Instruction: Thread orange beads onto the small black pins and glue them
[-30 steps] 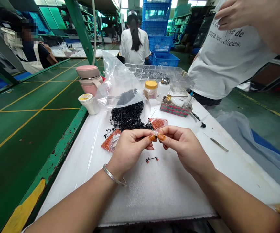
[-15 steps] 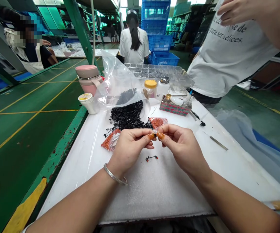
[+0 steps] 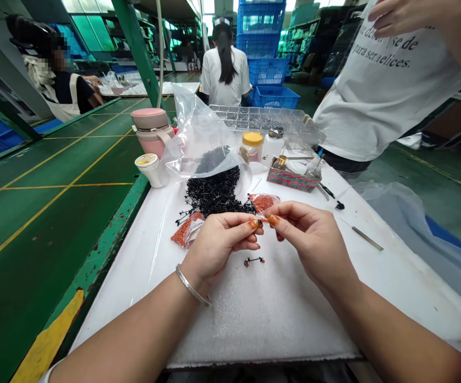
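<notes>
My left hand [image 3: 230, 234] pinches a small black part [image 3: 260, 222] between thumb and forefinger. Close by on the right, my right hand [image 3: 300, 229] is closed in a pinch on a tiny orange piece [image 3: 264, 218] at the black part. Below my hands, a thin black rod piece with orange ends [image 3: 254, 260] lies on the white table. Behind my hands, a heap of black parts [image 3: 214, 186] spills from a clear plastic bag [image 3: 198, 127]. One bag of orange pieces [image 3: 184, 231] lies left of my left hand, another [image 3: 263, 202] just behind my fingers.
A pink mug [image 3: 150, 130], white tub [image 3: 148, 167], yellow-lidded jar [image 3: 252, 146], white bottle [image 3: 273, 142] and patterned box [image 3: 292, 176] stand behind. A metal strip [image 3: 367, 238] lies right. A person [image 3: 390, 90] stands at the right; the green belt [image 3: 55, 197] runs left.
The view has shifted slightly. My fingertips have parted a little, and an orange piece now shows between them beside the black part.
</notes>
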`<state>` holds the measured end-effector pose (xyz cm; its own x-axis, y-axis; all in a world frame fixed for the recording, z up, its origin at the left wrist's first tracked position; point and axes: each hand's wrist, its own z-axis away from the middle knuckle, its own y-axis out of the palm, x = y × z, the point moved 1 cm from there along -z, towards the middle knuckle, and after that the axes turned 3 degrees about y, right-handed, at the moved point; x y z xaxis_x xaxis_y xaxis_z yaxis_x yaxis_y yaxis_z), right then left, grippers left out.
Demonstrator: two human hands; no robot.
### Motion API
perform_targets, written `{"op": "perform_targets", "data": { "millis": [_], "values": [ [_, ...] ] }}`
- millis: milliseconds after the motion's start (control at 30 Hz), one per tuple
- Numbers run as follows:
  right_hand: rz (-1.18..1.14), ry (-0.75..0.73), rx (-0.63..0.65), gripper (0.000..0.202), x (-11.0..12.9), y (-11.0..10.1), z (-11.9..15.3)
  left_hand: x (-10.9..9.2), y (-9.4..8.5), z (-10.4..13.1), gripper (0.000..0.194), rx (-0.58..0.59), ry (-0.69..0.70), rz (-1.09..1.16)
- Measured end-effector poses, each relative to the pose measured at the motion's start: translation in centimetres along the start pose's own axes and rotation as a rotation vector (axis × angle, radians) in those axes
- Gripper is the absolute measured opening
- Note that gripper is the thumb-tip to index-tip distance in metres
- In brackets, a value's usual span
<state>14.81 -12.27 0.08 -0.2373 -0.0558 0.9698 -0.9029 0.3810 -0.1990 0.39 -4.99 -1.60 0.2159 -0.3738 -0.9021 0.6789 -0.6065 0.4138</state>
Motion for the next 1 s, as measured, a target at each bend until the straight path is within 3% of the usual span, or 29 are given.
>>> {"op": "perform_targets", "data": {
  "millis": [100, 300, 433, 533, 733, 1000],
  "values": [
    [0.056, -0.079, -0.041, 0.011, 0.18, -0.22, 0.14, 0.01, -0.01, -0.03, 0.016, 0.016, -0.024, 0.041],
    [0.361, -0.420, -0.092, 0.009, 0.73, -0.14, 0.73, -0.02, 0.05, -0.02, 0.017, 0.004, -0.064, 0.085],
    [0.441, -0.512, -0.107, 0.014, 0.91, -0.19, 0.82, -0.11, 0.06, -0.01, 0.018, 0.003, -0.072, 0.085],
    [0.395, -0.440, -0.104, 0.011, 0.85, -0.33, 0.55, -0.02, -0.04, -0.06, 0.018, -0.001, -0.064, 0.095],
    [0.174, -0.197, 0.050, 0.014, 0.20, -0.27, -0.09, 0.26, -0.26, -0.09, 0.019, 0.021, -0.113, 0.166],
    [0.082, -0.150, 0.057, 0.011, 0.04, -0.12, 0.00, 0.34, -0.31, -0.15, 0.015, 0.034, -0.155, 0.151]
  ]
}}
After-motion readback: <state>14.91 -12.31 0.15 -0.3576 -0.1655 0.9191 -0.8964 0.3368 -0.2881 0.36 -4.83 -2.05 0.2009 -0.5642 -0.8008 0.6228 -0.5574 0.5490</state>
